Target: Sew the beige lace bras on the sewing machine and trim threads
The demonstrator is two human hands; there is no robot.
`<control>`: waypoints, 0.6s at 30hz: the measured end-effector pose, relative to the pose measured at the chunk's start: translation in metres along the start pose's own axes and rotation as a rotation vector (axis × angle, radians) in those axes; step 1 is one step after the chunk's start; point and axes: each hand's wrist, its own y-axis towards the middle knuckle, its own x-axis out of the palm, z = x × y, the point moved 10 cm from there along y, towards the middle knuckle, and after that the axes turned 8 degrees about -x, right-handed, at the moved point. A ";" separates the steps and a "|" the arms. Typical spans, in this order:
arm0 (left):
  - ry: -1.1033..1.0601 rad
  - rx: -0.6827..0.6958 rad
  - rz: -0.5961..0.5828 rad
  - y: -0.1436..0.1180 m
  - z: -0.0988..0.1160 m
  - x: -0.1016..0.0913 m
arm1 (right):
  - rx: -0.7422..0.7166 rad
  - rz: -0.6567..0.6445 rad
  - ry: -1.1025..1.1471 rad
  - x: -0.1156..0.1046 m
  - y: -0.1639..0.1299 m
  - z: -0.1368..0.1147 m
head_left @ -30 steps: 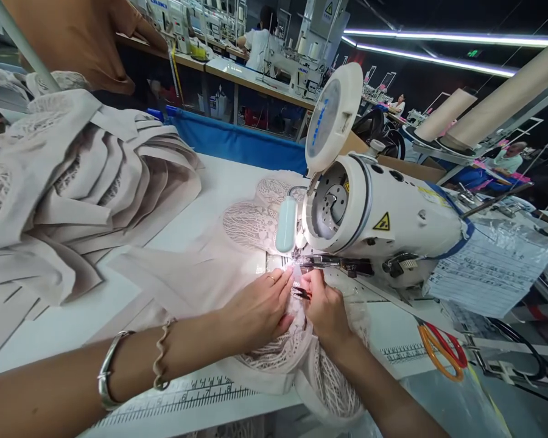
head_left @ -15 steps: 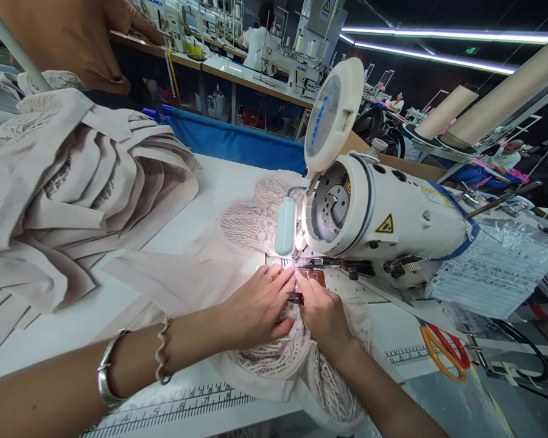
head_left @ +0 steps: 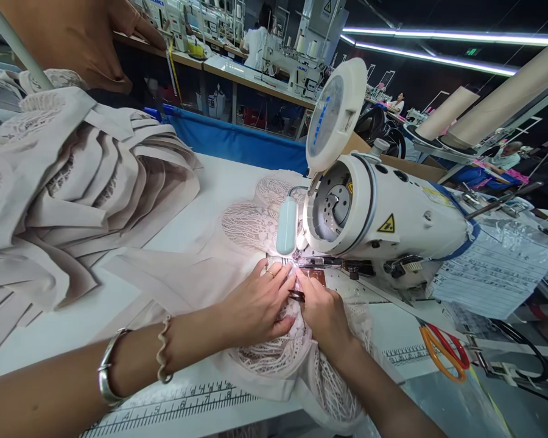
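Observation:
Pale pink lace fabric (head_left: 267, 359) lies bunched under both my hands and runs up to the lit needle area of a white sewing machine (head_left: 406, 210). My left hand (head_left: 260, 301) rests on it with fingers stretched forward and thumb apart, fingertips just in front of the presser foot (head_left: 296, 257). Beside it, my right hand (head_left: 324, 310) is closed, its index fingertip on the fabric close to the left fingertips. Small dark thread snips (head_left: 296, 295) poke out from under the right fingers; their handle is hidden. More lace (head_left: 246, 225) spreads behind the needle.
A tall heap of pale fabric pieces (head_left: 91, 176) stands at left. Orange- and red-handled scissors (head_left: 445, 353) lie at right, near a plastic-covered written sheet (head_left: 497, 261). A ruler strip (head_left: 173, 404) marks the table's front. A person in brown (head_left: 68, 36) stands across the blue cloth (head_left: 242, 140).
Almost nothing has moved. Both hands stay at the needle; the dark snips show at a slightly different angle under my right fingers.

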 end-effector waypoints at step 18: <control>0.110 0.231 0.022 -0.007 0.026 0.006 | 0.211 -0.202 0.235 0.003 0.001 0.030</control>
